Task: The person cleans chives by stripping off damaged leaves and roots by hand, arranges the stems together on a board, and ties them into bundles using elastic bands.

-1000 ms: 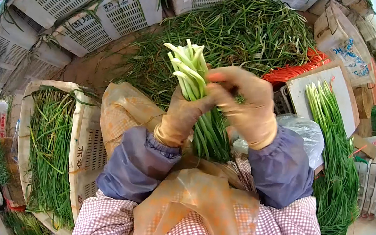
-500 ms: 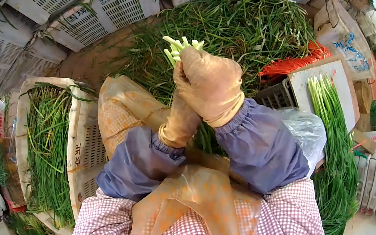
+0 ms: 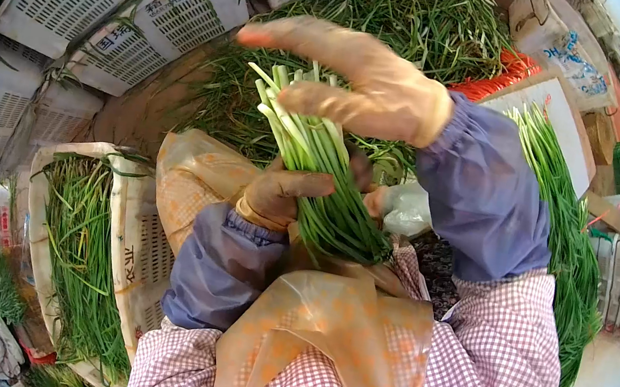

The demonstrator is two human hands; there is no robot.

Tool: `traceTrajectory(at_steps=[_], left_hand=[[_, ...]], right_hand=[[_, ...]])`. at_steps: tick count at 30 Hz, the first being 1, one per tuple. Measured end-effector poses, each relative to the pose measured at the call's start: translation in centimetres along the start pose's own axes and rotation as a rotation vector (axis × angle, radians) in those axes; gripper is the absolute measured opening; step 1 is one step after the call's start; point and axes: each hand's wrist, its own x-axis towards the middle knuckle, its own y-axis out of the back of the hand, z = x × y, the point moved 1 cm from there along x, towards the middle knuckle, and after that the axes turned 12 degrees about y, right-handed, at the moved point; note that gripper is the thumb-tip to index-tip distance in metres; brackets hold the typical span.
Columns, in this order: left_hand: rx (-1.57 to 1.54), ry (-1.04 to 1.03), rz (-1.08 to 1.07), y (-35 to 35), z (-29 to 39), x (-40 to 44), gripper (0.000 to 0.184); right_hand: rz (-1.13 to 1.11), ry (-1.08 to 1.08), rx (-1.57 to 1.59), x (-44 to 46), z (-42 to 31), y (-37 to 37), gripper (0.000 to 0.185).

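A bunch of garlic chives stands tilted in front of my lap, pale cut ends up and green leaves down. My left hand, in a tan glove, is closed around its middle, with the thumb across the front. Above the pale ends, my right hand is raised in a matching glove. Its thumb and fingers are spread apart with nothing held, and the fingers are smeared by motion. A patterned plastic apron covers my lap.
A heap of loose green leaves lies ahead. At left stands a white crate full of chives, with stacked crates behind. Red ties lie by a white board at right, where more chives rest.
My right hand has let go of the bunch's top, lifted and opened. My left hand has shifted slightly left and down, keeping hold. More of the bunch now shows, leaning the other way.
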Motion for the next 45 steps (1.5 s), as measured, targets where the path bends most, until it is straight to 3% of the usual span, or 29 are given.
traceTrajectory(at_steps=[1,3,5,9,11,15,17,18,19,21,24,27,31,33,35,36,38,40,41,42,43,44,45], left_hand=[[-0.03,0.03,-0.052,0.2,-0.1,-0.2,0.055],[-0.038,0.055,0.048,0.4,0.0,-0.9,0.052],[-0.019,0.083,0.021,0.6,0.0,-1.3,0.053],[-0.045,0.071,-0.026,0.3,0.0,-1.2,0.051],[-0.052,0.068,-0.027,0.4,0.1,-1.2,0.051],[-0.04,0.062,0.09,0.1,0.0,-1.7,0.05],[-0.056,0.052,0.153,0.2,0.0,-1.8,0.054],[-0.057,0.051,0.154,0.3,0.1,-1.5,0.054],[-0.093,-0.019,0.053,0.4,0.1,-1.0,0.056],[-0.128,-0.093,-0.045,1.1,0.2,-0.9,0.058],[-0.167,0.071,0.043,1.3,0.4,-1.7,0.058],[-0.129,0.024,0.021,1.9,0.0,-1.3,0.057],[-0.112,0.038,0.187,2.0,-0.4,-1.6,0.061],[-0.087,0.01,0.118,1.8,-0.6,-1.0,0.065],[-0.065,-0.023,0.048,1.8,-0.3,-0.4,0.069],[-0.003,-0.036,0.012,1.8,-0.1,-0.1,0.072],[0.062,-0.045,-0.028,1.8,0.2,0.1,0.076],[0.138,-0.067,-0.003,2.0,0.4,0.1,0.078],[0.147,-0.063,-0.01,1.8,0.4,0.2,0.078],[0.097,-0.088,-0.009,1.5,0.4,0.2,0.079],[0.05,-0.115,-0.006,1.3,0.8,0.3,0.08],[0.065,-0.118,-0.008,1.2,1.4,0.5,0.08],[0.046,-0.185,-0.026,1.1,1.8,0.6,0.079]], right_hand=[[-0.103,0.067,-0.137,0.3,0.8,-0.7,0.056],[-0.053,0.168,-0.163,0.5,1.8,-1.6,0.056],[-0.112,-0.031,0.086,0.7,1.8,-2.0,0.051],[0.034,0.073,-0.049,0.2,2.4,-3.2,0.035],[0.034,0.018,-0.019,-0.1,2.3,-3.5,0.031],[-0.005,0.23,-0.274,-0.2,2.2,-3.7,0.028],[0.246,0.143,0.06,-0.4,2.6,-3.7,0.026],[0.363,-0.301,0.404,-0.6,-0.4,-2.1,0.026],[0.533,-0.045,0.183,-0.7,0.5,-1.7,0.022],[0.402,-0.016,-0.106,-2.2,-1.0,-0.6,0.02],[-0.009,-0.038,-0.354,-3.7,-3.4,-2.1,0.025],[-0.045,-0.125,-0.584,-4.4,-3.2,-3.8,0.023],[-0.173,-0.154,-0.769,-4.4,-2.8,-4.4,0.017],[0.283,-0.144,-0.144,-4.7,-1.5,-3.8,0.014],[0.509,-0.448,0.455,-3.7,-3.1,-0.3,0.02],[0.651,-0.314,0.544,-3.9,-2.9,1.3,0.02],[0.656,0.121,0.969,-6.2,1.0,6.2,0.024],[0.506,0.048,0.594,-6.1,1.6,7.7,0.031],[0.335,-0.176,0.005,-6.3,2.1,7.8,0.028],[0.343,-0.476,-0.174,-9.1,5.2,5.0,0.044],[0.276,-0.503,-0.233,-9.6,4.4,2.3,0.058],[0.289,-0.598,0.217,-9.6,2.9,0.4,0.071],[0.264,-0.523,0.597,-9.9,2.3,-1.8,0.089]])
